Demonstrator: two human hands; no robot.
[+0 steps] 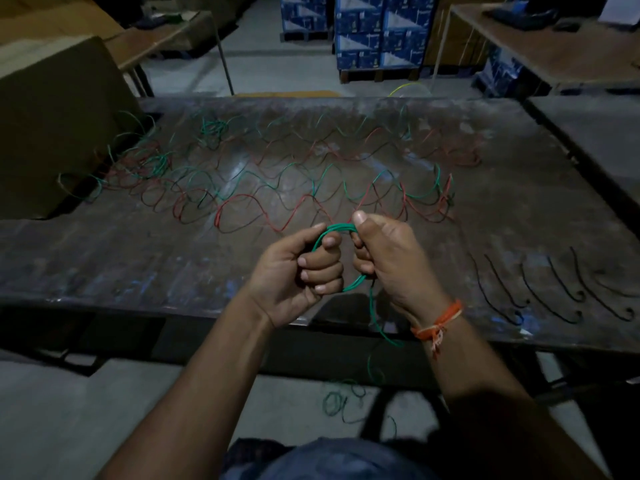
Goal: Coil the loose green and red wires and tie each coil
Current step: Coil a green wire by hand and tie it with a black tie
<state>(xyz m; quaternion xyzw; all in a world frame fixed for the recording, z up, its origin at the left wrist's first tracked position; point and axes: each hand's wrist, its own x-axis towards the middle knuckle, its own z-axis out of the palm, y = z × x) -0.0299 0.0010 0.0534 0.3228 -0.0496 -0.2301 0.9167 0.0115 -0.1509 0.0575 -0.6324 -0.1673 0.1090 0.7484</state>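
Floor slack: a green tail (375,368) hangs off the near table edge and lies in loose rings on the floor beneath the hands.
Left hand: the left hand (298,268) is curled in a fist round the left side of the green coil (337,230), thumb up against the loop top.
Right hand: the right hand (384,258) is closed on the coil's right side, thumb on top pinching the strands; an orange wrist thread (440,322) sits on its wrist.
Coil position: the coil is held just above the near edge of the table (138,265), about midway along it, arching between the two fists.
Key relation: the free tail leaves the coil from under the right hand and drops straight down toward the person, so the right hand is likely the feeding side; the left hand serves as the former.
Ties: black tie wires (533,289) lie side by side near the near right corner, closest to the right hand.
Remaining wires: red and green loose wires (263,199) snake across the table middle toward the far edge.
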